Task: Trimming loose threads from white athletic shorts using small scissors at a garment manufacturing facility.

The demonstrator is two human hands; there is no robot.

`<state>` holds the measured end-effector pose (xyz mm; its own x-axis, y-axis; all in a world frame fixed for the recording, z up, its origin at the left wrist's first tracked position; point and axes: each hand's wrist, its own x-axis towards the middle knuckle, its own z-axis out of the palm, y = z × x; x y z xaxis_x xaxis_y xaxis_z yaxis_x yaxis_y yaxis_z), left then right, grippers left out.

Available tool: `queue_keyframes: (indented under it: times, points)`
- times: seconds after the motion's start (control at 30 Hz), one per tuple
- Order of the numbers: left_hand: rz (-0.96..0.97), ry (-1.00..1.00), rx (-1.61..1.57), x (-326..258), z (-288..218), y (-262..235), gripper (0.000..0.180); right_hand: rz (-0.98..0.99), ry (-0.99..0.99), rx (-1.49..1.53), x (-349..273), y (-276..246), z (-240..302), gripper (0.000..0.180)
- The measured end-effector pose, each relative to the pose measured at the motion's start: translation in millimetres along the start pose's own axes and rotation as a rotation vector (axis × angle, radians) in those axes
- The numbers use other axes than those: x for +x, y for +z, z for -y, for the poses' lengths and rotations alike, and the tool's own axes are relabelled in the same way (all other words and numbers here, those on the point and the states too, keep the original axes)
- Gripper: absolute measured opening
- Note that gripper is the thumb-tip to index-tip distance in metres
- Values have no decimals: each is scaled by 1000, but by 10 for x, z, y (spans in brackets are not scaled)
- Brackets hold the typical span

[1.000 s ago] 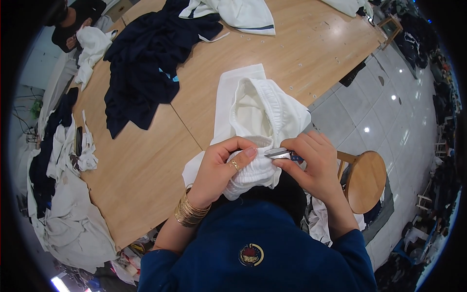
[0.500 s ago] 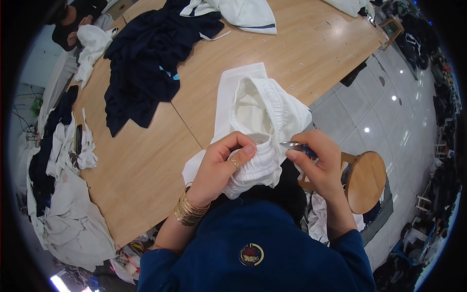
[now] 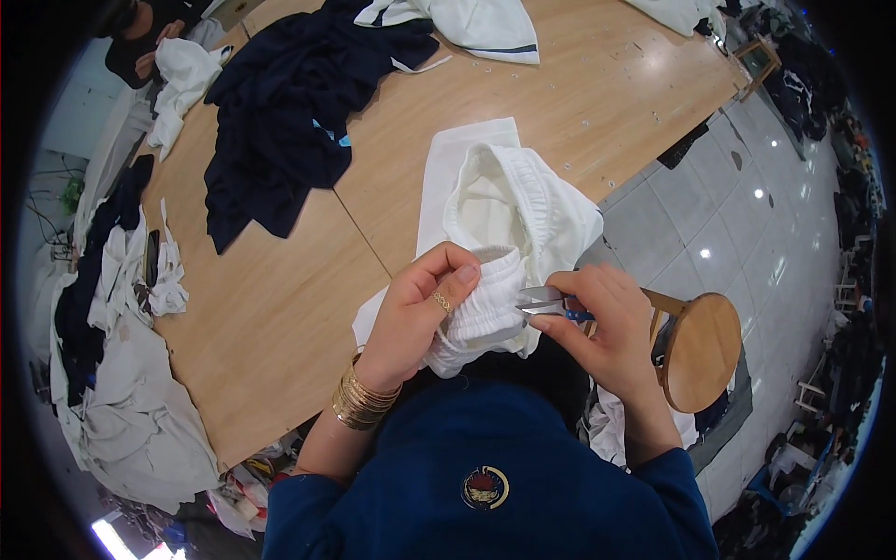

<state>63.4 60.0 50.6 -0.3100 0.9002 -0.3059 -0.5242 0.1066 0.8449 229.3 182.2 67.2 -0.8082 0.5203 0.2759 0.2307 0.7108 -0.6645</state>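
A white garment with a gathered elastic waistband [image 3: 492, 296] is bunched at the table's near edge. My left hand [image 3: 422, 303] pinches that waistband between thumb and fingers. Close to its right side, my right hand [image 3: 602, 322] grips small thread snips [image 3: 546, 303] with a blue handle. Their two metal blades stand apart, with the tips at the gathered band. Whether the blades touch cloth or thread, I cannot tell. Behind my hands the rest of the garment [image 3: 565, 210] lies over the table edge, its wide opening facing up.
A dark navy garment [image 3: 280, 121] lies across the wooden table [image 3: 252, 345], with white garments [image 3: 476, 28] beyond. Pale cloth [image 3: 149, 411] hangs at the left edge. A round wooden stool [image 3: 705, 350] stands to my right. At the far left, a person [image 3: 154, 47] handles white cloth.
My right hand has turned and come slightly lower and left. The snips' blades, seen together before, are now spread at the waistband. My left hand still pinches the garment.
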Motion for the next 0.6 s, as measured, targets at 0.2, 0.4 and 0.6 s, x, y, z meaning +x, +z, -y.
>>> queue_keyframes:
  times: [0.2,0.4,0.6]
  points:
    - [-4,11,45,-10,-7,1,13,29,-54,-67,4,-3,15,30]
    - [2,8,7,-12,2,1,13,-14,-85,-117,0,-2,3,30]
    - [-17,9,35,-8,-7,22,13,-36,-122,-210,11,-39,44,30]
